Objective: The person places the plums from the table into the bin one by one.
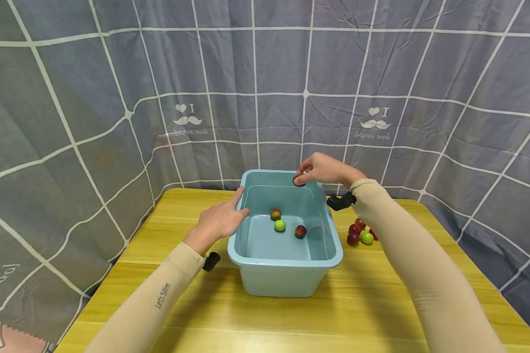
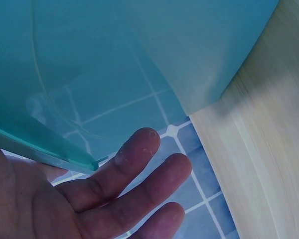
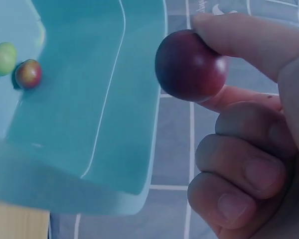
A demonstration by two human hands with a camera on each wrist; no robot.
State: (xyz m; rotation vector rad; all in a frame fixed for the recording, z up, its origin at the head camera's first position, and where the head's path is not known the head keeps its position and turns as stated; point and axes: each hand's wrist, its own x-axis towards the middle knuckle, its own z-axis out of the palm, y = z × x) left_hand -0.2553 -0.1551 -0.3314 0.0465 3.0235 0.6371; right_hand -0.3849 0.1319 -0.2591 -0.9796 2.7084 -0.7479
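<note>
Between thumb and index finger my right hand pinches a dark red plum, above the far right part of the rim of a light blue plastic bin. The other fingers are folded toward the palm in the right wrist view. My left hand rests at the bin's left rim, its fingers loosely extended along the outside. On the bin's floor lie a red-and-green fruit, a bright green fruit and a dark red fruit.
Several dark red plums and a green fruit lie together on the wooden table, right of the bin and partly behind my right forearm. A grey curtain with white lines hangs behind the table.
</note>
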